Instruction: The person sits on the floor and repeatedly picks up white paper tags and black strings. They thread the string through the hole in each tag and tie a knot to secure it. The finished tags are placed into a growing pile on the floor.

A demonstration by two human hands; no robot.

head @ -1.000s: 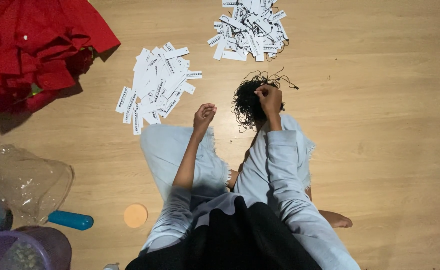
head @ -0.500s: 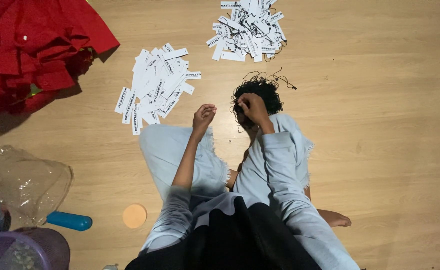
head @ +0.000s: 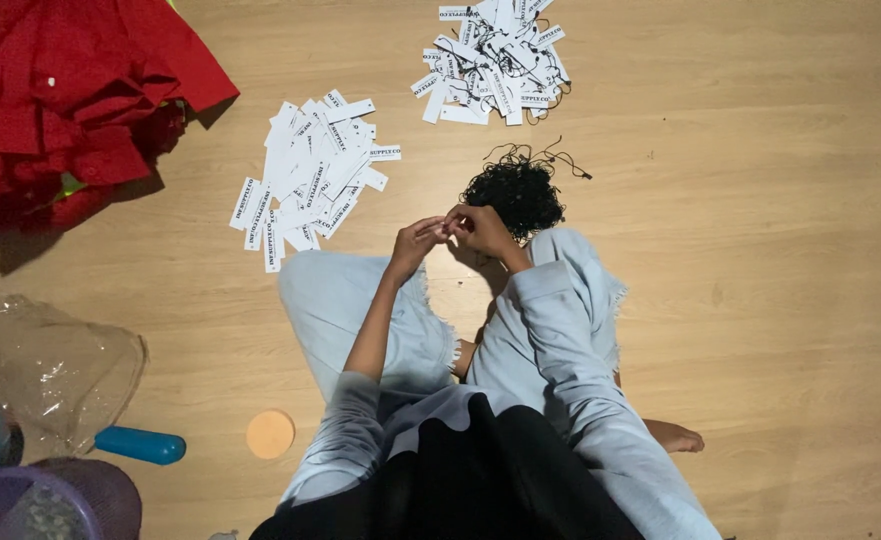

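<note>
Wooden floor [head: 760, 300], tag piles [head: 310, 180], red cloth [head: 70, 90]

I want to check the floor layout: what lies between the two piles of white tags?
Only bare wooden floor separates the left tag pile from the far tag pile, in the head view.

A red cloth [head: 60, 100] lay heaped at the floor's [head: 760, 300] top-left corner. Near the bottom-left corner sat a clear bag [head: 50, 365], a blue handle [head: 140, 445], a purple tub [head: 50, 505] and, just right of them, an orange disc [head: 270, 434].
</note>
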